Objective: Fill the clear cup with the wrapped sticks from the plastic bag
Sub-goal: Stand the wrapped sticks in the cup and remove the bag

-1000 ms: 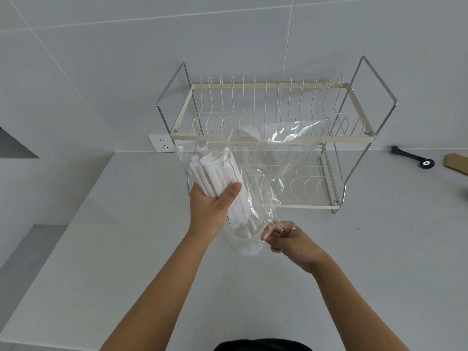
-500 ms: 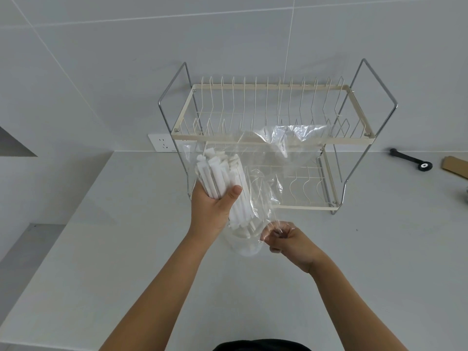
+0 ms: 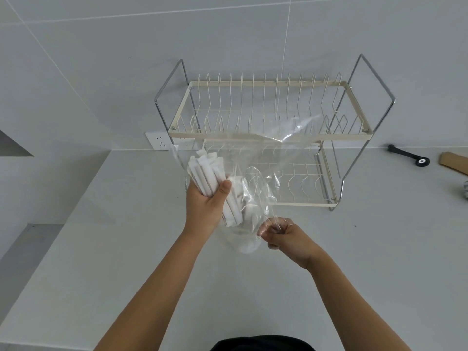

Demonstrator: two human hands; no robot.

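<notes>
We tilt the wrapped sticks (image 3: 207,173) further left in our left hand (image 3: 206,206). The plastic bag (image 3: 268,158) stretches wider, its top edge now taut.

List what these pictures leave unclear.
- Cup, head view: only a faint outline behind the bag; whether the sticks reach inside cannot be told.
- Stick count: left hand and film cover them.
- Grey thing and brown thing: cut by the right edge.
</notes>
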